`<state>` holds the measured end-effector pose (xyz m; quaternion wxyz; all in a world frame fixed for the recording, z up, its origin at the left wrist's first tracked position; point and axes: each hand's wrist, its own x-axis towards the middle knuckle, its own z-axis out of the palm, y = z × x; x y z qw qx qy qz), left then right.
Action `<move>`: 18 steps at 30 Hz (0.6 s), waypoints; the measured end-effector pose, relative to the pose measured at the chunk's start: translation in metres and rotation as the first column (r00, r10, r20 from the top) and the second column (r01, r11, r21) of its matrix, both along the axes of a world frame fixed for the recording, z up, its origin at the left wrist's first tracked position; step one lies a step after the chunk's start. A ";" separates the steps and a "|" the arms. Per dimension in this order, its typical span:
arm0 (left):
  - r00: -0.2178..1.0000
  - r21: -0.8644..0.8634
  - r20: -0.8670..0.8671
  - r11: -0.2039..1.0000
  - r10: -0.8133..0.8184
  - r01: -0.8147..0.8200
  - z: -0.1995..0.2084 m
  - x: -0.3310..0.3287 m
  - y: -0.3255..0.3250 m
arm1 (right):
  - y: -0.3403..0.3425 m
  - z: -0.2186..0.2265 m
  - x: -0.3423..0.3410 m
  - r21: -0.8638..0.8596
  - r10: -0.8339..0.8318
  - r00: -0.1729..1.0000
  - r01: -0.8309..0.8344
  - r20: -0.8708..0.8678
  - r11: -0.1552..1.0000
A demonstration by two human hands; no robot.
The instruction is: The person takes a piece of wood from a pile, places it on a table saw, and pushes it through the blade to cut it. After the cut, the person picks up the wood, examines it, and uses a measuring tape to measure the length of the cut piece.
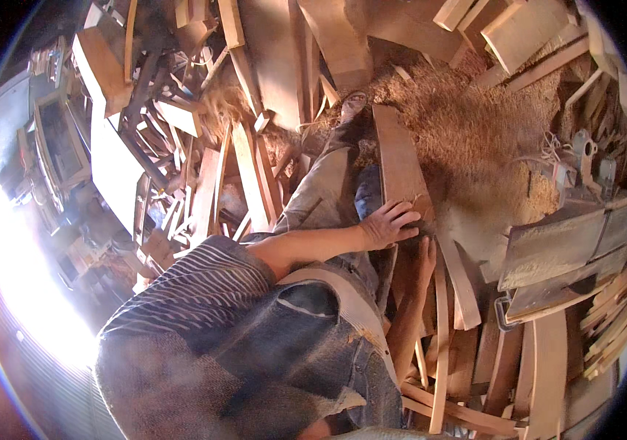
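Your left hand [390, 224] lies open, fingers spread flat on the long curved plank [400, 165]. Your right hand [425, 258] presses open against its lower edge. Sawdust [475, 125] carpets the floor; offcuts [203, 183] crowd the workshop, and metal machine plates [570, 242] sit right.

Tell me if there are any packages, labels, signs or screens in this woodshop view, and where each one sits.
None that can be made out. The view holds a curved wooden plank under the left hand, stacked wood offcuts, sawdust and a grey metal machine table. The upper-left clutter is too blurred and glare-washed to tell.
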<state>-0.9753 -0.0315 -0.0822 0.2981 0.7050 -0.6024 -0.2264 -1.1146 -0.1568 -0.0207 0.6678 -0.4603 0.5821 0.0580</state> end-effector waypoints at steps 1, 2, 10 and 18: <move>1.000 -0.012 0.003 1.000 0.000 0.000 0.000 -0.001 0.001 | 0.005 -0.010 -0.014 -0.044 0.037 0.999 -0.037 0.010 0.998; 1.000 -0.027 0.009 1.000 0.001 -0.001 -0.003 -0.002 0.003 | 0.008 -0.013 -0.019 -0.090 0.077 0.997 -0.075 0.018 0.993; 0.986 0.242 -0.093 0.957 -0.142 0.161 0.041 0.045 -0.002 | 0.038 -0.021 -0.013 -0.127 -0.045 0.999 0.046 0.008 0.991; 0.960 0.316 -0.026 0.909 -0.278 0.271 0.049 0.073 -0.005 | 0.074 -0.031 0.015 -0.140 -0.025 0.980 -0.003 -0.195 0.990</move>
